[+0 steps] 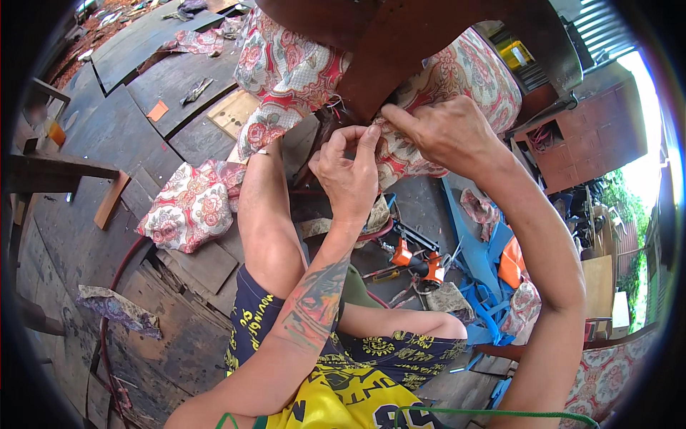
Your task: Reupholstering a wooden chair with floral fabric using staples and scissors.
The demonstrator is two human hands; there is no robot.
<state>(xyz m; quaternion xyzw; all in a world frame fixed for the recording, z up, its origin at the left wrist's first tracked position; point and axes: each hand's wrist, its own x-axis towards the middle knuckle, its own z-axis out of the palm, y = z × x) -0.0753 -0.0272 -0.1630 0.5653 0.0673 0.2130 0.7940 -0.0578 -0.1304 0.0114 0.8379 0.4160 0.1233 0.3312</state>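
Observation:
Patterned red-and-cream upholstery fabric (289, 71) hangs around a dark brown wooden furniture frame (407, 36) in front of me. My left hand (348, 168) has thumb and forefinger pinched together at the fabric's edge, close to the lower tip of the wood. Right beside it, my right hand (454, 132) is closed with its fingers curled against the same fabric edge, the forefinger pointing toward the frame. What lies between the fingertips is too small to see clearly, but both hands appear to grip the cloth. Below them on the floor lies an orange-and-black air tool (418, 263), like a staple gun.
A piece of the floral fabric (189, 207) lies by my leg. Blue scraps (479, 286) litter the right side. A dark red hose (107, 343) curves over the worn wooden boards (107, 236). Wooden furniture parts (61, 171) stand at left, a reddish-brown cabinet (589, 132) at right.

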